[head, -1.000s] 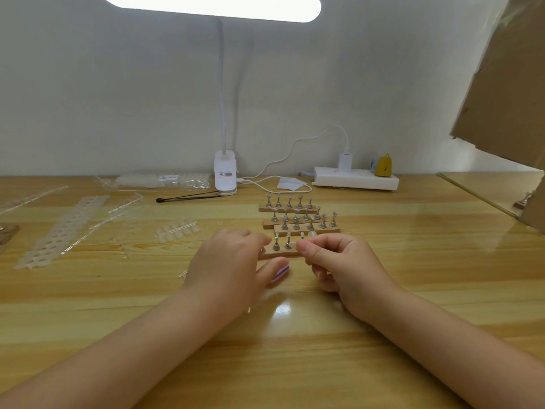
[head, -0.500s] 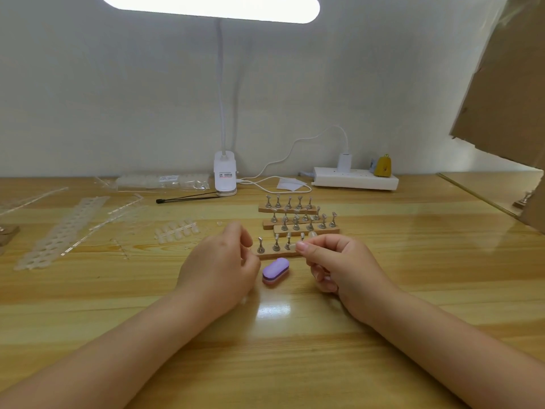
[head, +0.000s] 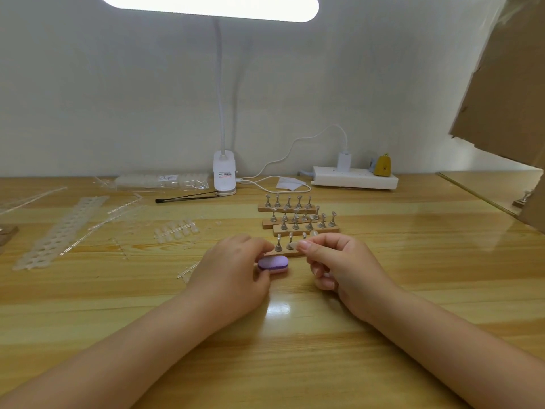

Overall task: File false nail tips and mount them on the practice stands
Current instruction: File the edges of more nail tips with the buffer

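- Four wooden practice stands (head: 305, 229) lie in staggered rows on the worktop (head: 413, 261), each carrying upright metal pegs; the farthest row shows five pegs.
- One purple file block (head: 273, 264) lies flat just in front of the nearest stand (head: 290, 253).
- The left hand (head: 233, 270) rests over the block's left end with curled fingers (head: 263, 245) reaching to the nearest stand's left end; whether they grip it I cannot tell.
- The right hand (head: 339, 261) pinches a small clear nail tip (head: 292, 246) between thumb and forefinger, right against a peg of the nearest stand.
- To the left lie a short strip of clear nail tips (head: 175, 230), long emptied plastic strips (head: 63, 231) and a clear bag of tips (head: 162, 182).
- Behind stand a clip lamp (head: 224, 178), a black-tipped stick (head: 185, 197) and a white power strip (head: 355, 180); cardboard (head: 507, 84) hangs at the right.
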Demonstrator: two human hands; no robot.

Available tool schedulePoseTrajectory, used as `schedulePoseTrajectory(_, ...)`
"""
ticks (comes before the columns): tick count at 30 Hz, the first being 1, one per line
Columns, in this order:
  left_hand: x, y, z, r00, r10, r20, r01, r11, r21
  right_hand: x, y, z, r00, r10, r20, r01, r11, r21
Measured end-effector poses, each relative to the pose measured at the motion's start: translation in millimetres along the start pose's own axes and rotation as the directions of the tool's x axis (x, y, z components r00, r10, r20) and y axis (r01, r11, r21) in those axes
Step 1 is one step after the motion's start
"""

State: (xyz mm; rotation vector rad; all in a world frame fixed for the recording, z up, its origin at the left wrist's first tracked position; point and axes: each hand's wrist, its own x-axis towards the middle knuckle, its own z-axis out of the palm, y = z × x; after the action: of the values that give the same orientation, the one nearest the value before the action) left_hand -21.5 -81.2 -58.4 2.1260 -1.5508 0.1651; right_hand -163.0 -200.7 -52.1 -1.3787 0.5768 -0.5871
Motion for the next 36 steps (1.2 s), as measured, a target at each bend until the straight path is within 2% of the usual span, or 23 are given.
schedulePoseTrajectory(10, 0.0, -3.7, 4.7, 0.995, 0.092, -0.039, -0.090, 0.995, 0.051, -0.7, 0.6, 0.5, 1.000, -0.004, 0.000, 0.004, 1.000, -0.015)
schedulePoseTrajectory(12, 0.2, -5.8, 5.1, 0.991, 0.095, -0.092, -0.092, 0.995, 0.037, -0.7, 0.8, 0.0, 1.000, -0.002, 0.004, 0.002, 1.000, -0.011)
schedulePoseTrajectory(15, 0.6, -4.0, 3.7, 0.964, 0.108, -0.245, -0.123, 0.991, -0.046, -0.1, 0.0, -1.4, 1.000, 0.000, 0.011, -0.001, 1.000, 0.014)
schedulePoseTrajectory(19, -0.8, 8.9, -1.1, 0.914, 0.144, -0.380, -0.237, 0.949, -0.210, -0.3, -2.7, -0.4, 0.995, 0.008, 0.099, -0.018, 0.994, 0.108)
schedulePoseTrajectory(25, -3.8, 15.8, -2.1, 0.775, 0.458, -0.436, -0.516, 0.856, -0.018, -5.0, -5.2, 2.4, 0.957, 0.047, 0.285, -0.090, 0.986, 0.137)
schedulePoseTrajectory(27, -2.3, 11.8, -3.2, 0.741, 0.517, -0.428, -0.544, 0.837, 0.068, -4.0, -6.6, 1.6, 0.949, 0.074, 0.306, -0.121, 0.983, 0.139)
schedulePoseTrajectory(31, 0.2, 6.1, -6.4, 0.761, 0.481, -0.435, -0.474, 0.870, 0.133, -0.1, -5.8, -1.0, 0.950, 0.102, 0.294, -0.171, 0.960, 0.222)
schedulePoseTrajectory(34, -1.1, 11.6, -0.3, 0.683, 0.560, -0.469, -0.574, 0.809, 0.130, 0.5, -2.5, -1.4, 0.942, 0.076, 0.326, -0.144, 0.972, 0.188)
schedulePoseTrajectory(36, -1.6, 14.0, 4.1, 0.619, 0.665, -0.418, -0.639, 0.736, 0.224, -0.4, -2.1, -2.2, 0.925, 0.065, 0.373, -0.122, 0.984, 0.129)
